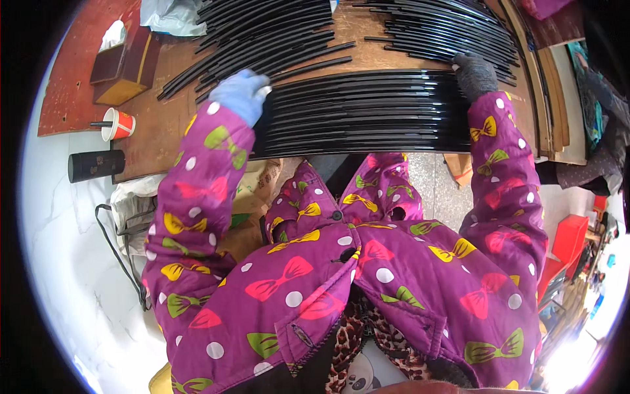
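A broad row of thin, glossy black rods (361, 111) lies side by side along the near edge of the wooden table. At its left end is my left hand (240, 96) in a light blue glove, fingers bent and thumb tip close to the far rods. My right hand (475, 77), gloved in dark grey, curls over the far right end of the same row. Both hands seem to grip the ends of a rod on the row's far side, though the gloves partly hide the contact. Beyond them lie a left pile of black rods (262, 46) and a right pile (446, 33).
On the left are a brown tissue box (125, 65), a red-and-white paper cup (119, 125) and a black cylinder (96, 166). A pale plastic bag (173, 16) sits at the far left. Wooden boards (554, 92) stand along the right. Another person's sleeve (600, 157) shows there.
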Demonstrator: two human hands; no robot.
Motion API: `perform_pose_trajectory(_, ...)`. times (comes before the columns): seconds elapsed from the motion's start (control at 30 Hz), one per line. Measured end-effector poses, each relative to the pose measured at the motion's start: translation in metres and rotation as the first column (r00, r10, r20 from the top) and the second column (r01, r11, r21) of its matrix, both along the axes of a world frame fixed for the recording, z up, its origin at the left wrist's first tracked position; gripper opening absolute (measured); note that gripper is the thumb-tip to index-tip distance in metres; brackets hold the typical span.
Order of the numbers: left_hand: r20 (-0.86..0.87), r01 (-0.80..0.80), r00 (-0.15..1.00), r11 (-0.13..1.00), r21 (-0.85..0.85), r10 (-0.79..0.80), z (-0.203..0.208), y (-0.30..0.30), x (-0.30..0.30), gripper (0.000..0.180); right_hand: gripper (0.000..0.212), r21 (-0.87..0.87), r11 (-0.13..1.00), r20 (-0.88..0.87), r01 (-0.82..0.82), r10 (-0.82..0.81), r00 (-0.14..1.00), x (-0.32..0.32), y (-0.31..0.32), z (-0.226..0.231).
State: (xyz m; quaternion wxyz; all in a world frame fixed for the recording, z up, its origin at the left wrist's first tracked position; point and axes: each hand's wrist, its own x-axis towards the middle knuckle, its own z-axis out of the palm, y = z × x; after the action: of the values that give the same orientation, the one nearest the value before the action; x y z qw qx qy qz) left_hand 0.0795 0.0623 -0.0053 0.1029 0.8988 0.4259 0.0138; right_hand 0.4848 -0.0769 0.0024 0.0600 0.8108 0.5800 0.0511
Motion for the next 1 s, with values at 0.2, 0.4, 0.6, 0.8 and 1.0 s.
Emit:
perform_pose_trajectory(0.2, -0.321, 0.065, 0.944, 0.997, -0.036, -0.073, -0.009, 0.024, 0.038, 0.024, 0.019, -0.248, 0.968, 0.131, -0.05, 0.084, 0.988, -0.004, 0.024, 0.006)
perform_pose_trajectory(0.4, -0.282, 0.095, 0.956, 0.995, 0.027, -0.084, -0.009, 0.022, 0.039, 0.026, 0.024, -0.144, 0.981, 0.011, -0.13, 0.132, 0.991, -0.03, 0.013, 0.027)
perform_pose_trajectory(0.6, -0.045, -0.004, 0.999, 0.998, 0.058, 0.006, 0.006, -0.003, 0.022, 0.021, 0.025, 0.05, 0.963, -0.134, -0.266, 0.27, 0.953, -0.047, -0.015, 0.038)
perform_pose_trajectory(0.8, 0.416, -0.093, 0.875, 0.93, -0.356, 0.247, -0.009, -0.027, -0.008, 0.018, 0.017, 0.42, 0.864, -0.395, -0.277, 0.449, 0.802, -0.085, -0.046, 0.026)
perform_pose_trajectory(1.0, 0.46, -0.082, 0.826, 0.878, -0.472, 0.325, -0.006, -0.043, -0.015, 0.019, 0.019, 0.421, 0.878, -0.483, -0.229, 0.431, 0.763, -0.101, -0.052, 0.018)
